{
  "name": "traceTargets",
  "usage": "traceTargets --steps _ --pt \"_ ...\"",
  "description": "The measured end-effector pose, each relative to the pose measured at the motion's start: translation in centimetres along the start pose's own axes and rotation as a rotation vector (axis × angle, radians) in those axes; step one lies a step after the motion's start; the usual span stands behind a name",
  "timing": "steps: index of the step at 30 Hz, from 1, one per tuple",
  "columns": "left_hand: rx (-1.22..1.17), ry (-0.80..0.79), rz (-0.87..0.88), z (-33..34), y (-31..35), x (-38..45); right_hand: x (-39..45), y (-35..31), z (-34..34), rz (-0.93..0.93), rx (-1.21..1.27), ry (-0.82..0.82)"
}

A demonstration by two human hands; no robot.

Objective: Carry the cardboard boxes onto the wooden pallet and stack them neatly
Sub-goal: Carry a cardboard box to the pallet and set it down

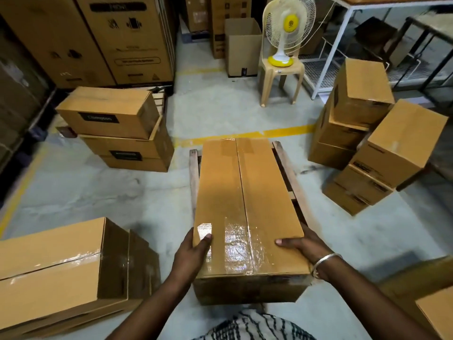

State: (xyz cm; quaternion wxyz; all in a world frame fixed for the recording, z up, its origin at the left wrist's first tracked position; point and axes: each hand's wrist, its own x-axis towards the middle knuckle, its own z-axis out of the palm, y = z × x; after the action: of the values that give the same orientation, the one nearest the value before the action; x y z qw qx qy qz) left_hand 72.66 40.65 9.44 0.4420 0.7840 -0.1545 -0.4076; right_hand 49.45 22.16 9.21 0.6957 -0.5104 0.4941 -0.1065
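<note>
A long brown cardboard box (247, 212), sealed along its top seam with clear glossy tape, is held lengthwise out in front of the person, its far end reaching over a low wooden pallet (289, 173) that lies on the grey concrete floor (98, 192); whether the box touches the pallet cannot be told. The left hand (193, 251) grips the box's near left edge, thumb lying flat on the top face and the other fingers wrapped down out of sight along the side. The right hand (304, 244), with a silver metal bangle (323, 263) at the wrist, holds the near right edge in the same way, thumb pressed on top and the remaining fingers hidden behind the side. A stack of three brown cardboard boxes with black labels (117, 128) stands on the floor off the pallet's far left corner, and two stacks of similar brown boxes (367, 133) stand off its right side. A large taped cardboard box (56, 268) lies on the floor at the near left. Beyond the pallet a yellow painted line (245, 137) crosses the floor, and a yellow-and-white table fan (286, 28) sits on a beige plastic chair (282, 77).
</note>
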Motion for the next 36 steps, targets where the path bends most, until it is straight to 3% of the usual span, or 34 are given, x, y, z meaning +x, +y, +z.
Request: traceTargets --steps 10,20,29,36 --pt "-0.025 0.098 -0.031 0.0 4.6 4.5 6.8 -6.1 -0.5 -0.064 0.033 -0.111" --pt "-0.003 0.108 -0.048 -3.6 7.4 12.0 13.8 -9.6 3.0 -0.04 -0.015 -0.105" --pt "-0.049 0.052 -0.096 -10.6 8.2 29.6 27.4 -15.5 12.4 0.047 -0.058 0.012" --pt "-0.011 -0.085 -0.106 -13.3 7.7 46.3 42.9 -16.6 17.4 0.112 -0.286 0.114"
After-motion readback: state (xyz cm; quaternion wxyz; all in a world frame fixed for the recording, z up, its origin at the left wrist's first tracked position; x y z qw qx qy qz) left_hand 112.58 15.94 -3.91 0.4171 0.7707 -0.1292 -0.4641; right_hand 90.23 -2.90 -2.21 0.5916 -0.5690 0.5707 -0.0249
